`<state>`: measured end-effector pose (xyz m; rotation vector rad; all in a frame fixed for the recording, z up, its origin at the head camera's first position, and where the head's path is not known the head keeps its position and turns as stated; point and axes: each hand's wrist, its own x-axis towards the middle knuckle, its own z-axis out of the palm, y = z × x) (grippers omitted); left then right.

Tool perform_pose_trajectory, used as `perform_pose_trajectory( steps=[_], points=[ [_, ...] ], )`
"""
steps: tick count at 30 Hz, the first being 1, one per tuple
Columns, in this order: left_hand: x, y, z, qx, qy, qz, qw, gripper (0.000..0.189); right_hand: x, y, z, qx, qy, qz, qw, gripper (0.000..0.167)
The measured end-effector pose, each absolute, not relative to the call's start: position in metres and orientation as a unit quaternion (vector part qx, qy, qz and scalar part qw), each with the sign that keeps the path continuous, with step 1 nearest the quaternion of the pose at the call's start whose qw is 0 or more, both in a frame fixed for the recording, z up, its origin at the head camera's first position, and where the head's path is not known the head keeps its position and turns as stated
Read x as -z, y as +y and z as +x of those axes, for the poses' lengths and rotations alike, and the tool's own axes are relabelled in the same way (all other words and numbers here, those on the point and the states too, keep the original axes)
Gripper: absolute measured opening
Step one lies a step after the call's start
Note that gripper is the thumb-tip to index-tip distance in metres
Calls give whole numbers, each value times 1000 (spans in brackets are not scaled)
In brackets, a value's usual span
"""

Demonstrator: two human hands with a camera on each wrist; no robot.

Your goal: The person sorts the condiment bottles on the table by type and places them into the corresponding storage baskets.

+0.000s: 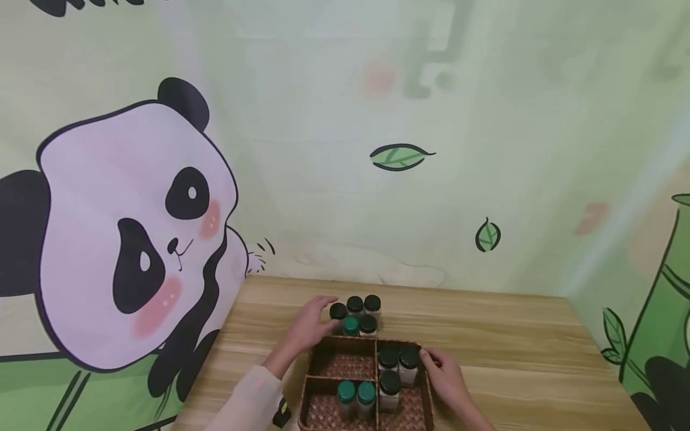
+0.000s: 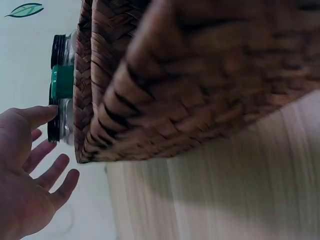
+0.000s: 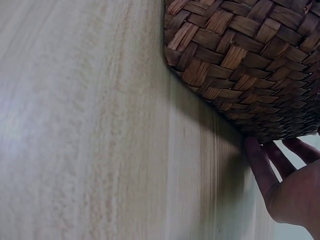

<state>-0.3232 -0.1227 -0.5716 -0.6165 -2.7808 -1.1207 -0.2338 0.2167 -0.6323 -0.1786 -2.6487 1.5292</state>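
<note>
Jars: 5 inside basket, 5 behind | left hand: wide | right hand: loose, touching basket

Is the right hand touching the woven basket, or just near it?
Touching. The right wrist view shows it: the right hand has its fingertips against the outer wall of the woven basket, no gap visible.

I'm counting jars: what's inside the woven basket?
The basket holds two green-lidded jars at near left and three black-lidded jars at right. Anything beneath them is covered.
</note>
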Motion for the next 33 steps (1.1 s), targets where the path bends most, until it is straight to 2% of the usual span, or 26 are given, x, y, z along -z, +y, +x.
perform_pose_trajectory(
  steps=[7,15,22,29,33],
  points=[
    [574,-114,-333,358,-907,-218,36,43,636,217,-233,-496,-866,-40,48,35],
    [581,-117,-333,405,-893,-193,33,42,637,215,-232,-493,-868,-28,56,38],
    [578,-130,-335,454,-872,-167,71,41,633,219,-231,-492,-869,-34,44,41],
    [541,-149,-334,456,-870,-168,84,43,635,219,-231,-490,-870,-37,36,42],
    [517,-154,-329,451,-871,-184,71,43,633,219,-231,-491,-869,-37,42,42]
  ],
)
